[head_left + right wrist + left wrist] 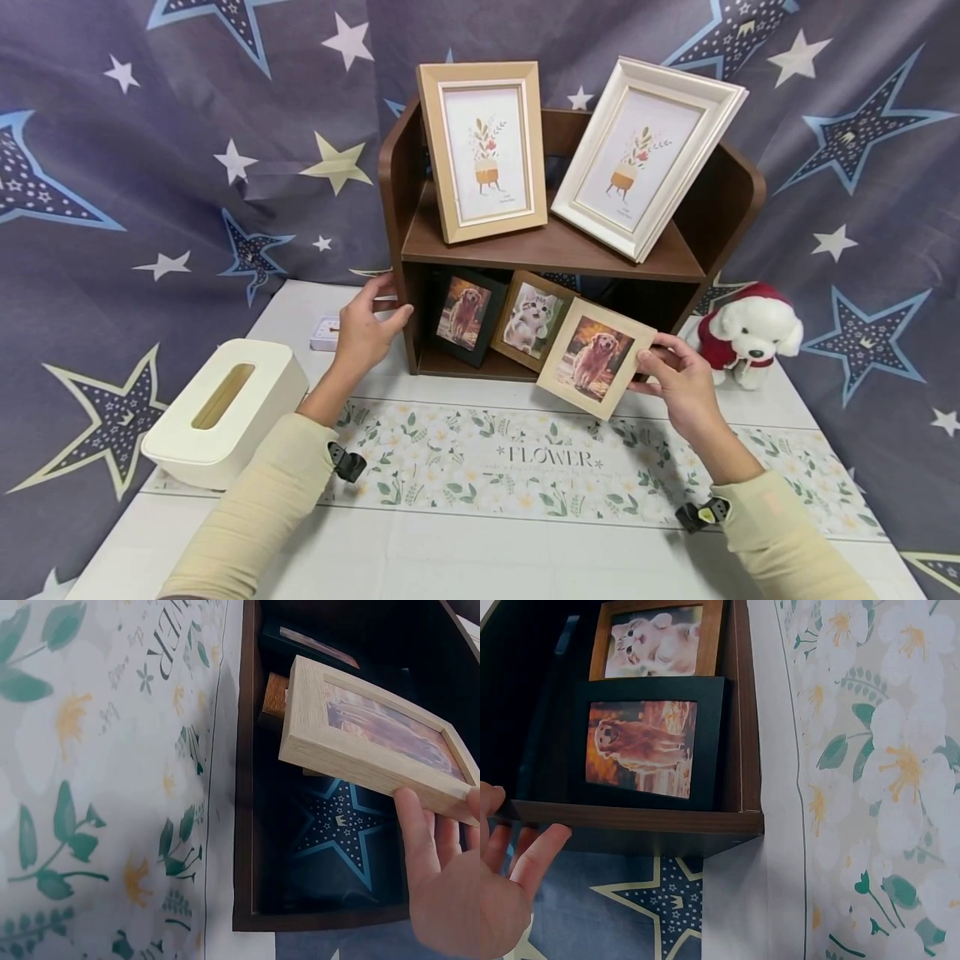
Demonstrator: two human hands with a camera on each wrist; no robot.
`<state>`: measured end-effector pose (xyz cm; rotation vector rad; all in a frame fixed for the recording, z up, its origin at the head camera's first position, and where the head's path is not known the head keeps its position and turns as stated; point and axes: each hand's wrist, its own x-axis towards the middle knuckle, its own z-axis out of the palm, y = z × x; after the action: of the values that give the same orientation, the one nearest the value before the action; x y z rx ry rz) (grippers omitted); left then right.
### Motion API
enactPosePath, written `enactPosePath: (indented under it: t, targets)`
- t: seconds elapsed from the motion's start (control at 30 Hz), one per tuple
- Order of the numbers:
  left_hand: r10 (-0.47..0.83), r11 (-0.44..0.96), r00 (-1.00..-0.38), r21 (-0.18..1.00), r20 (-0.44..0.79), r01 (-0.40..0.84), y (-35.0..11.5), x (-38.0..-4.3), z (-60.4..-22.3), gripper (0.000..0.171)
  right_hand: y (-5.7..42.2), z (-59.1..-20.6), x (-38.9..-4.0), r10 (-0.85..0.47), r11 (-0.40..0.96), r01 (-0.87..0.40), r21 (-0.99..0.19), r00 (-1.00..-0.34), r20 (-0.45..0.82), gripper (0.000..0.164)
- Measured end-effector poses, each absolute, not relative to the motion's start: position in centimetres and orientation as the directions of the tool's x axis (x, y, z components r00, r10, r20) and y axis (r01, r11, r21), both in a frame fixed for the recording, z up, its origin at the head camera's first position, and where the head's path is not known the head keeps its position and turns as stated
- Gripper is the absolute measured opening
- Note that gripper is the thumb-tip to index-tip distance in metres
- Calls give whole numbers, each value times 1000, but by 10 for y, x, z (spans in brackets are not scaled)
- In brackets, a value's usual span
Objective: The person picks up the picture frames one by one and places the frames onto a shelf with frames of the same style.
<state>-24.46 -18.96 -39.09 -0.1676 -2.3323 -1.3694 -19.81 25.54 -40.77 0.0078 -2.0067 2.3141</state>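
My right hand (678,379) pinches the right edge of a light wood photo frame (550,369) with a dog picture, tilted in front of the lower compartment of a dark brown shelf (525,258). The right wrist view shows this frame's thick edge above the fingers. At the shelf's left side panel, my left hand (367,325) holds the front edge between thumb and fingers. Inside the lower compartment lean a black photo frame (487,325) with a dog picture and a brown photo frame (504,342) with a kitten picture, the latter partly hidden by the light one.
On the upper shelf stand a tan picture frame (431,158) and a tilted white picture frame (690,171). A white tissue box (255,425) and small clock (324,335) lie left. A plush dog (750,329) sits right. A floral runner (450,467) crosses the table.
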Motion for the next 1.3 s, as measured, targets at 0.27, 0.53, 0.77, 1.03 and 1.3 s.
enactPosePath:
  t: [0.27, 0.53, 0.77, 1.03, 1.3]
  targets:
    - [-109, 503, -896, 802, 430, 323, -190, -245, -391, 53, 259, -408, -199, 90, -144, -74, -987, -994, 62, 20]
    - [-112, 506, -899, 803, 424, 315, -190, -244, -391, 52, 265, -410, -201, 149, -110, -57, -992, -988, 40, 21]
    - [-113, 502, -903, 808, 415, 308, -190, -243, -390, 52, 269, -410, -205, 177, -97, -57, -994, -983, 39, 22]
    - [-113, 496, -909, 816, 401, 298, -189, -243, -389, 53, 267, -412, -208, 238, -65, -20, -998, -971, 4, 24]
    - [-114, 502, -909, 813, 402, 296, -189, -244, -389, 53, 262, -414, -213, 283, -53, -19, -998, -959, 4, 25]
